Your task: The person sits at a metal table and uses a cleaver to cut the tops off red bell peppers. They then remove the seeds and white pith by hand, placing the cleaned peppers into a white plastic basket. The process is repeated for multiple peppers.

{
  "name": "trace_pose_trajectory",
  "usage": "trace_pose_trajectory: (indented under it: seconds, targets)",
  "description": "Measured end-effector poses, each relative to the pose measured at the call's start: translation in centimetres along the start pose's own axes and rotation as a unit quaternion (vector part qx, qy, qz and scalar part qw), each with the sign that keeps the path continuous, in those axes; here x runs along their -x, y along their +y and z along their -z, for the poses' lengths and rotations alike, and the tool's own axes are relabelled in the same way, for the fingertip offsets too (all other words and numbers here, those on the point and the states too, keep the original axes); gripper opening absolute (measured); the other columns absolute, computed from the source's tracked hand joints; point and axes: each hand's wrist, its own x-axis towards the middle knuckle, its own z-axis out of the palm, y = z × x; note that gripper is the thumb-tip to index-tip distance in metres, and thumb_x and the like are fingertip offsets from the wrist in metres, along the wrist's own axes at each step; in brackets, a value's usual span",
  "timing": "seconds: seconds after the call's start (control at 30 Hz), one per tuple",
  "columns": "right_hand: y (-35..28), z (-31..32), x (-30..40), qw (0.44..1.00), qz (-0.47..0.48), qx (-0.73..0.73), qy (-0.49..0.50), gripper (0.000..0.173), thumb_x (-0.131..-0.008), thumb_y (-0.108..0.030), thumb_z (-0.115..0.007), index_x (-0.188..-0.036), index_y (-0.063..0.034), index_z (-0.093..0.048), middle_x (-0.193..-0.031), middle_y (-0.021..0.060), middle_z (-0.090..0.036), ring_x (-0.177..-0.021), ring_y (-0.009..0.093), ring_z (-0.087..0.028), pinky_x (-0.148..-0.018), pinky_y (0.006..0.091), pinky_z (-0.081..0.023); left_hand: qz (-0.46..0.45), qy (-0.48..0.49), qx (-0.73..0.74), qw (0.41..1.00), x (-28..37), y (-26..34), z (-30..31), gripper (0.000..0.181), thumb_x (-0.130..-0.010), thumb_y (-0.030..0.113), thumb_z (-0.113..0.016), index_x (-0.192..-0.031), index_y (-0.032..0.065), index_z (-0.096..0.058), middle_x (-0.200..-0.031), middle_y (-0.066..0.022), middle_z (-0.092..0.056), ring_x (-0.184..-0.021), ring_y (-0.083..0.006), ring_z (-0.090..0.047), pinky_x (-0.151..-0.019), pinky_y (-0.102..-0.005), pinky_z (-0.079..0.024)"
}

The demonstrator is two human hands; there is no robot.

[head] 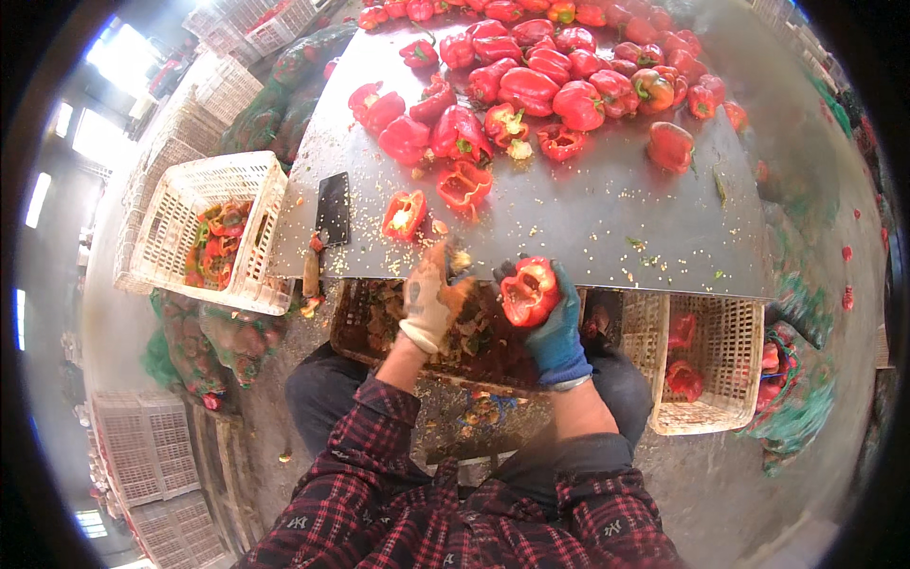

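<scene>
My right hand [558, 331], in a blue glove, holds a red bell pepper [527, 293] at the table's front edge. Its cut, hollow side faces up. My left hand [430, 291] wears a stained white and orange glove, slightly blurred. Between its thumb and fingers is a pale pepper core [461, 262]. Just beyond the left hand, a pepper half [405, 215] with its seeds lies on the metal table [590, 242]. A hollow pepper piece [465, 186] sits behind it. Below both hands is a crate of pepper scraps [380, 313].
A cleaver [333, 210] lies at the table's left side, its wooden handle [311, 274] over the front edge. Whole red peppers [530, 91] cover the far side. Plastic crates stand left [266, 213] and right [711, 419], both holding pepper pieces. Net sacks [238, 341] rest on the floor.
</scene>
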Motion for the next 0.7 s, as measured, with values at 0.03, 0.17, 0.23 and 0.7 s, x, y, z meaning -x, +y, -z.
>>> trace_pose_trajectory:
  seconds: [0.03,0.17,0.23,0.7]
  targets:
    - [0.3,0.2,-0.4,0.998,-0.039,-0.048,-0.004,0.036,-0.092,-0.004,-0.063,-0.126,0.0002,-0.053,-0.119,0.0134,-0.061,-0.105,0.021,-0.062,-0.091,0.0362,-0.054,-0.004,0.037,-0.139,0.99,-0.4,0.7,1.0,0.052,-0.073,0.012,-0.081,-0.119,0.0041,-0.059,-0.109,-0.0205,-0.064,-0.101,-0.036,-0.064,-0.087,-0.0408,-0.052]
    - [1.1,0.9,-0.6,0.996,-0.067,-0.054,-0.006,0.045,-0.089,0.002,-0.063,-0.131,0.0006,-0.048,-0.127,0.0151,-0.057,-0.109,0.023,-0.061,-0.096,0.0383,-0.052,-0.151,-0.126,-0.201,0.96,-0.3,5.0,1.6,0.064,-0.072,0.018,-0.079,-0.13,0.0098,-0.052,-0.113,-0.0169,-0.061,-0.101,-0.037,-0.061,-0.085,-0.0457,-0.051]
    - [0.6,0.2,0.4,0.992,0.035,0.106,-0.065,0.043,-0.093,-0.003,-0.062,-0.133,0.0001,-0.047,-0.129,0.014,-0.056,-0.11,0.022,-0.061,-0.098,0.0368,-0.051,-0.241,-0.22,-0.207,0.922,-0.6,6.0,1.3,0.056,-0.07,0.017,-0.077,-0.122,0.0117,-0.057,-0.111,-0.0132,-0.061,-0.098,-0.0347,-0.062,-0.083,-0.0459,-0.051]
    - [-2.0,-1.5,-0.2,0.952,-0.189,-0.236,0.039,0.038,-0.099,-0.037,-0.054,-0.122,-0.007,-0.06,-0.112,0.0027,-0.061,-0.102,0.014,-0.06,-0.09,0.0326,-0.051,0.165,0.034,0.433,0.885,0.4,2.5,-3.5,0.021,-0.089,0.008,-0.066,-0.109,-0.0008,-0.064,-0.094,-0.0075,-0.067,-0.082,-0.0185,-0.065,-0.075,-0.0312,-0.054]
